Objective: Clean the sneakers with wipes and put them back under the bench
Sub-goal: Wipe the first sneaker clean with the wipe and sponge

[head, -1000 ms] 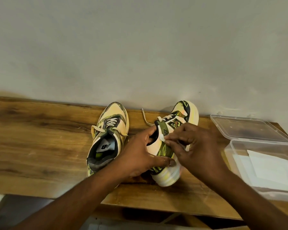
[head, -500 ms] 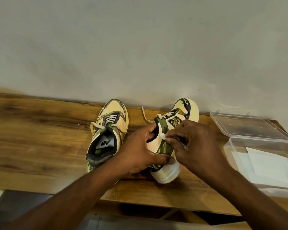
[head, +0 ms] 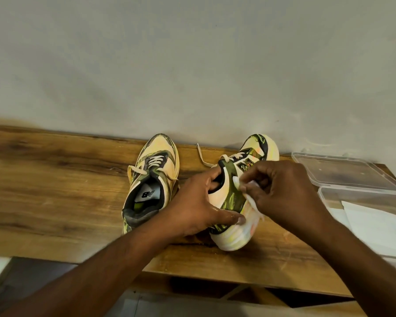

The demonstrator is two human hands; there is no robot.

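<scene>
On the brown wooden bench (head: 55,191) against the grey wall, our left hand (head: 192,202) grips the right yellow-and-green camouflage sneaker (head: 233,197), thumb across its heel. Our right hand (head: 284,193), at 3 o'clock, has slid its pinched white wipe (head: 249,191) up the collar: cleaning continues. The second sneaker (head: 151,179) waits at 9 o'clock.

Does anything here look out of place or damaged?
Nothing looks damaged. One oddity: the right sneaker is tipped onto its side in the left hand, and its loose lace trails across the bench.
</scene>
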